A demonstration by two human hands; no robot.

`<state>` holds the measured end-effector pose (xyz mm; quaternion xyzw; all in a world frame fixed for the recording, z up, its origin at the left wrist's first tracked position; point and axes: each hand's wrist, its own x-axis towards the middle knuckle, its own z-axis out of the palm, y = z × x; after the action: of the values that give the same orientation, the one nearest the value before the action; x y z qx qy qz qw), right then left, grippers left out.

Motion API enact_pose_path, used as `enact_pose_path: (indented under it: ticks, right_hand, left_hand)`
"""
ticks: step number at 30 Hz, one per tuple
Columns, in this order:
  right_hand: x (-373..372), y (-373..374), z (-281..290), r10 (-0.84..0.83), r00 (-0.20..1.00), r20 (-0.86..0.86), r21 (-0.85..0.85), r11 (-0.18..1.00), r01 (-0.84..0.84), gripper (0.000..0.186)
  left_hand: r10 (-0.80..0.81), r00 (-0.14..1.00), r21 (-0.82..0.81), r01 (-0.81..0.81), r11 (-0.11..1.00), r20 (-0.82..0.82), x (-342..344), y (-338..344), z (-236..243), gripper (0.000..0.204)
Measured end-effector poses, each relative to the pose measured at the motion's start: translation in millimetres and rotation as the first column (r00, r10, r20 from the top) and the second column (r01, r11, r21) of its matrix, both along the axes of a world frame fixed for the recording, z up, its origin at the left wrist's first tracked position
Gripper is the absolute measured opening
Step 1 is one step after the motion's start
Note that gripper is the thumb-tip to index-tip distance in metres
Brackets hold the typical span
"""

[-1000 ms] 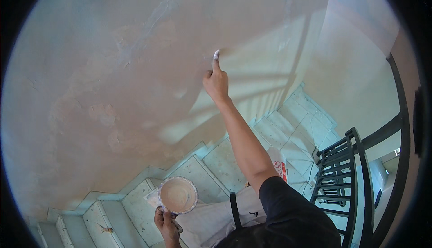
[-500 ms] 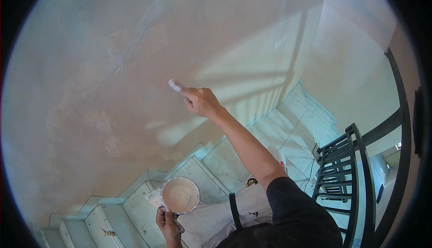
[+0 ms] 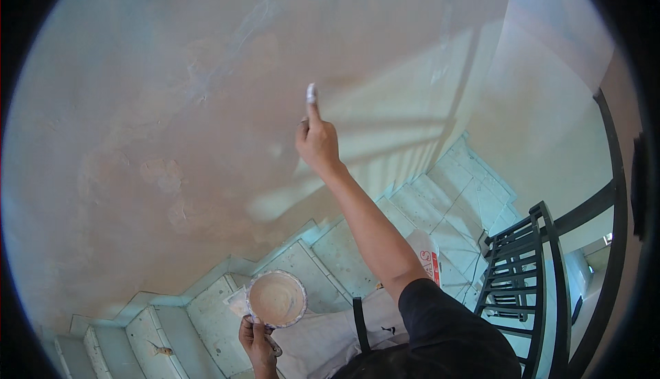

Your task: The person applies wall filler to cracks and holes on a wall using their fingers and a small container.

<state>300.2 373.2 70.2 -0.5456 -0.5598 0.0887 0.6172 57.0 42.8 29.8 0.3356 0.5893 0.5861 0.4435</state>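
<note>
My left hand (image 3: 258, 346) is closed on the near rim of a round white tub (image 3: 303, 317), whose inside is filled with cream-coloured putty (image 3: 276, 298). A short greyish piece, perhaps a tool handle (image 3: 275, 346), shows beside those fingers; what it belongs to is hidden. My right hand (image 3: 318, 142) reaches out in front of the wall (image 3: 227, 145), its index finger stretched and its other fingers curled. White covers the end of that finger, and no tool shows in the hand. Whether the fingertip touches the wall, I cannot tell. The wall has patches and a few streaks.
Pale stairs (image 3: 295, 276) run along the foot of the wall up to a tiled landing (image 3: 457, 193). A dark railing (image 3: 512, 276) stands at the right. Beyond my right arm is a white bag with red print (image 3: 425, 252). A small brownish scrap (image 3: 161, 349) lies on a lower-left step.
My right hand has moved right and upward across the wall, and its index finger now points up instead of up-left. My left hand keeps the tub in the same place.
</note>
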Motion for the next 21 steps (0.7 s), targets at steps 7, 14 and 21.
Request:
enact_pose_path:
  ticks: [7,14,21]
  right_hand:
    - [-11,-25,3,0.135,0.877,0.46,0.02,0.986,-0.163,0.076]
    - [-19,-139,-41,0.621,0.761,0.188,-0.1,0.783,-0.614,0.024]
    - [-38,-237,-16,0.936,0.179,-0.302,-0.831,-0.167,-0.53,0.082]
  left_hand:
    - [0.065,0.997,-0.007,-0.065,0.998,0.028,7,0,8,0.011]
    - [0.024,0.996,0.059,-0.019,0.998,-0.089,13,3,4,0.016]
    - [-0.071,0.972,-0.103,0.049,0.993,-0.224,12,0,19,0.016]
